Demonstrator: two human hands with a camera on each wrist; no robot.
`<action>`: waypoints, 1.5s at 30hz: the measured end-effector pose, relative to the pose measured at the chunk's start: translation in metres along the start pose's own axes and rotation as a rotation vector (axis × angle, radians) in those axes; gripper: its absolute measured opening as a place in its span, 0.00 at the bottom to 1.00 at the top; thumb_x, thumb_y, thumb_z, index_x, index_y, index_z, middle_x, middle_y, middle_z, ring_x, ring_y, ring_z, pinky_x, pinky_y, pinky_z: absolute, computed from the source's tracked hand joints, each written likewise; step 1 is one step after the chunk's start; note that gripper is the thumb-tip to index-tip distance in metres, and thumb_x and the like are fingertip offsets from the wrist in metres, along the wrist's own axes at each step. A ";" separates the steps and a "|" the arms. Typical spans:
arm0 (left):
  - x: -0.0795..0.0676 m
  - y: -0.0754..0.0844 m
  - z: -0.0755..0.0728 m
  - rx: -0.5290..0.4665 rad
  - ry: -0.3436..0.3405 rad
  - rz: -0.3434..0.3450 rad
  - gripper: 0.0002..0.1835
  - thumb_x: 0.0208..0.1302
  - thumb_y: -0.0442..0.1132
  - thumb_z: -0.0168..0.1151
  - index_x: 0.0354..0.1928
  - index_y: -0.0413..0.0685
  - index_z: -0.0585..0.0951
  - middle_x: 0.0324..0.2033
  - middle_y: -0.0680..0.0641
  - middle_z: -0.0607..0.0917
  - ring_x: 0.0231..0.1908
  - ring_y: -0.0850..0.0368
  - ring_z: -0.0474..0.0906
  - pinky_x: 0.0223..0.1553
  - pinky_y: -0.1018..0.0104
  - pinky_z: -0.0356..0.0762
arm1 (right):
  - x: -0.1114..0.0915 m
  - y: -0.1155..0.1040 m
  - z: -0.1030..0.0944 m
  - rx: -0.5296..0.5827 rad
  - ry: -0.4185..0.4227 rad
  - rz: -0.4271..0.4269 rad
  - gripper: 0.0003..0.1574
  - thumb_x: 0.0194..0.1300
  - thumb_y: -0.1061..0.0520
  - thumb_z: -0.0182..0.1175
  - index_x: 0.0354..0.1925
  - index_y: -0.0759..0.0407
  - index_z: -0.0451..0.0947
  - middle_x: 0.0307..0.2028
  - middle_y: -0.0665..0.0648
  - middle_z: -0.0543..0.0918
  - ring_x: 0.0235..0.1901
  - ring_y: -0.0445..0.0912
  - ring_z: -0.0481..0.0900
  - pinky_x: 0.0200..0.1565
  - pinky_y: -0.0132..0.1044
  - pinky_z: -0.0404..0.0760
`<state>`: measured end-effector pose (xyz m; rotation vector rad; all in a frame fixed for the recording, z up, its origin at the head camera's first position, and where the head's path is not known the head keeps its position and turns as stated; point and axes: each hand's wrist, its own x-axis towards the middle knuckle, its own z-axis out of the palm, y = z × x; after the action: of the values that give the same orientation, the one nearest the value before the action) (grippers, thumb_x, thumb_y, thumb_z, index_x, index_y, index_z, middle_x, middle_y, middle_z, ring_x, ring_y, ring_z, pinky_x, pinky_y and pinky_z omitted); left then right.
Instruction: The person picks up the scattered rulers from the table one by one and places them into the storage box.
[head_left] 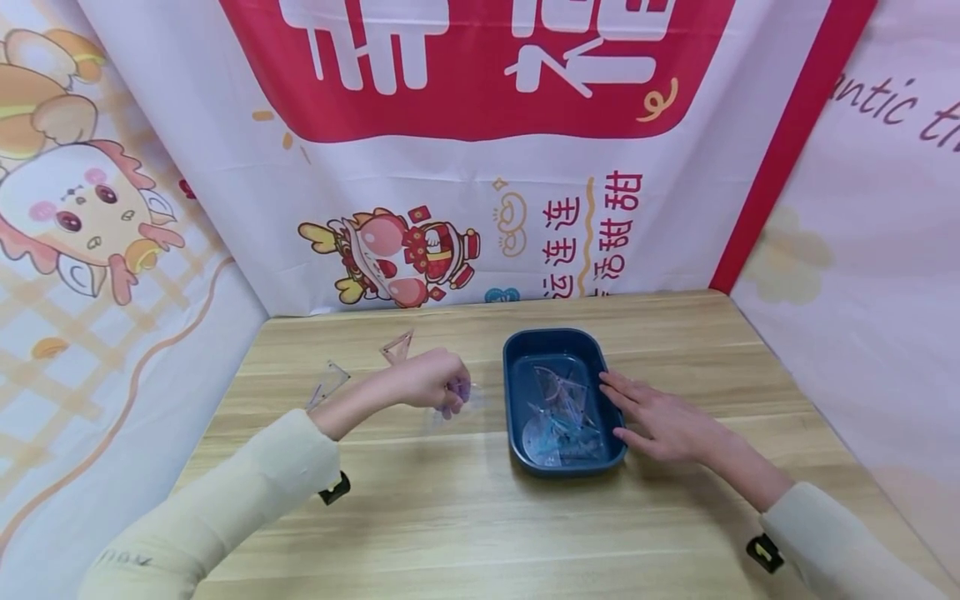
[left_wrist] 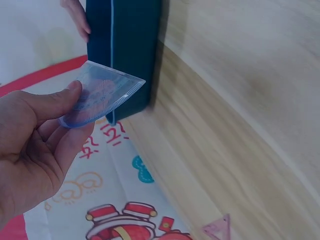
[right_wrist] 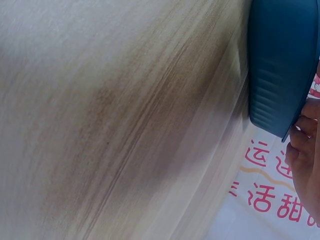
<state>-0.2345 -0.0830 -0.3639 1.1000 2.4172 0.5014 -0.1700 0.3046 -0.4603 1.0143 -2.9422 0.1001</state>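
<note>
A clear, bluish protractor [left_wrist: 102, 95] with fine markings along its curved edge is pinched between the thumb and fingers of my left hand [head_left: 435, 385]. In the head view this hand is left of the dark blue plastic bin [head_left: 512, 400], above the table, and the protractor is faint there. My right hand [head_left: 667, 421] rests its fingers on the bin's right rim. Inside the bin lies a jumble of clear plastic pieces [head_left: 562, 408], some bluish and some purplish; their separate shapes are hard to tell.
Behind my left arm, a pinkish set square [head_left: 397, 346] and a clear set square [head_left: 330, 382] lie on the wooden table [head_left: 465, 533]. The forearm partly covers the clear one. Printed cloths [head_left: 450, 175] hang along the table's back and sides.
</note>
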 end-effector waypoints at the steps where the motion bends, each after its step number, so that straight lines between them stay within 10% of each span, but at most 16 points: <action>1: 0.003 0.004 -0.001 0.004 -0.007 0.000 0.02 0.57 0.32 0.64 0.32 0.46 0.84 0.23 0.53 0.84 0.24 0.63 0.82 0.28 0.74 0.79 | 0.000 0.000 0.000 0.001 0.001 0.001 0.43 0.66 0.37 0.49 0.70 0.55 0.53 0.73 0.53 0.49 0.69 0.50 0.55 0.62 0.50 0.67; 24: 0.070 0.054 -0.005 0.161 -0.111 0.142 0.03 0.60 0.33 0.62 0.30 0.46 0.83 0.20 0.54 0.84 0.22 0.65 0.80 0.25 0.75 0.78 | 0.002 -0.002 -0.002 -0.003 -0.046 0.009 0.44 0.66 0.37 0.49 0.71 0.56 0.52 0.73 0.53 0.48 0.71 0.49 0.51 0.64 0.49 0.64; 45: 0.130 0.100 0.005 0.276 -0.323 0.121 0.06 0.65 0.32 0.55 0.37 0.47 0.81 0.33 0.48 0.85 0.30 0.58 0.83 0.27 0.74 0.79 | 0.000 0.002 0.000 -0.012 -0.011 -0.025 0.43 0.67 0.36 0.46 0.71 0.56 0.51 0.73 0.53 0.48 0.70 0.49 0.53 0.63 0.48 0.66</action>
<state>-0.2470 0.0803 -0.3497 1.3326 2.1846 0.0182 -0.1715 0.3061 -0.4603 1.0526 -2.9355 0.0767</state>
